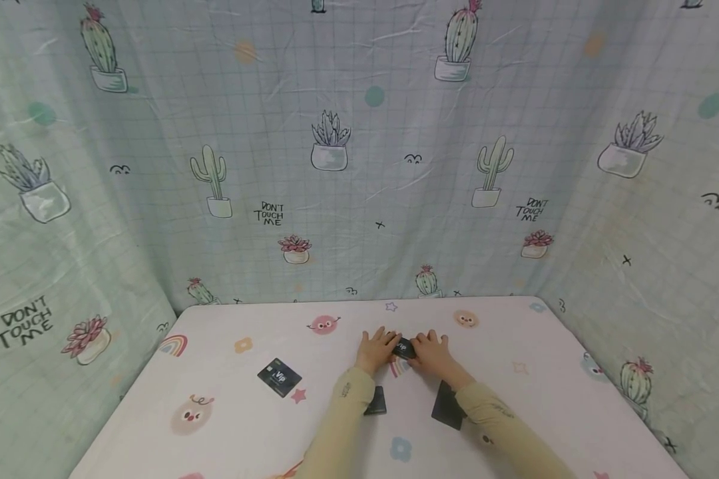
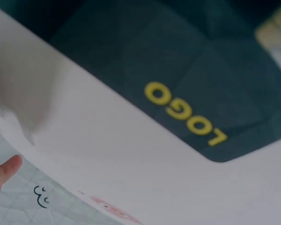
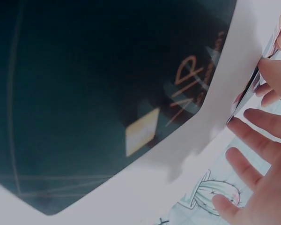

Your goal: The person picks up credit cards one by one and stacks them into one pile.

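Note:
Between the two hands, towards the far side of the table, is a small dark card marked "Vip" (image 1: 403, 347). My left hand (image 1: 376, 350) holds its left end. My right hand (image 1: 434, 355) pinches its right end; in the right wrist view that card (image 3: 246, 91) appears edge-on, by the thumb and fingers (image 3: 253, 136). A dark card (image 1: 375, 401) lies beside the left forearm, partly covered by the sleeve. Its yellow "LOGO" lettering (image 2: 187, 112) fills much of the left wrist view. Under the right forearm lies another dark card (image 1: 447, 407), partly hidden.
Off to the left, a dark "Vip" card (image 1: 279, 377) lies flat on the white patterned table (image 1: 228, 399). A cactus-print curtain (image 1: 359, 239) rises behind the table and along both sides.

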Demonstrator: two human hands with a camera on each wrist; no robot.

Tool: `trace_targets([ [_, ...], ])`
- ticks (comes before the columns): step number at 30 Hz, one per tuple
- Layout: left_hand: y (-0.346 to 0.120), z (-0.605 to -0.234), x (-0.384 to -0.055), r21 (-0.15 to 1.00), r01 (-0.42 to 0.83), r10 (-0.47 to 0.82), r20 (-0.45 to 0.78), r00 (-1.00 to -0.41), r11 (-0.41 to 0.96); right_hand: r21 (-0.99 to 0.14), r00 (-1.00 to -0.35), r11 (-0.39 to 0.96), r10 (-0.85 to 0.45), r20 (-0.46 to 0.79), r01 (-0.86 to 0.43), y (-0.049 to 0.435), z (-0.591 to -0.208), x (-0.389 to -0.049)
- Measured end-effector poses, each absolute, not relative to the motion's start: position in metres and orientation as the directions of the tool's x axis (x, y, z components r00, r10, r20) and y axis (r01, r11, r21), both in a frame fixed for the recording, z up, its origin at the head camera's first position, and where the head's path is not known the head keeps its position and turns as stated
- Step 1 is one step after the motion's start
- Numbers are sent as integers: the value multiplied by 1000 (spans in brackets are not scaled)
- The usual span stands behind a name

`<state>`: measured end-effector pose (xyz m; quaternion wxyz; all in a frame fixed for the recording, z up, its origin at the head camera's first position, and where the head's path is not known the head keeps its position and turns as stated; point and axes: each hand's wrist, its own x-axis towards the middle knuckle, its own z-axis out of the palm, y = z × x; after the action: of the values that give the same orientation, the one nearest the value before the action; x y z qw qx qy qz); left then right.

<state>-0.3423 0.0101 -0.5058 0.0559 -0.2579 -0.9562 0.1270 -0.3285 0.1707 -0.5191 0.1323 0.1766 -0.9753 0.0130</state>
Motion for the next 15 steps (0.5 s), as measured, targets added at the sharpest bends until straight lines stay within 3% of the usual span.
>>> trace_targets([
  [15,9,-518,-355,-307,510,558,93,-824,804,-24,-904,918,-384,189,-395,182,-511,-327],
])
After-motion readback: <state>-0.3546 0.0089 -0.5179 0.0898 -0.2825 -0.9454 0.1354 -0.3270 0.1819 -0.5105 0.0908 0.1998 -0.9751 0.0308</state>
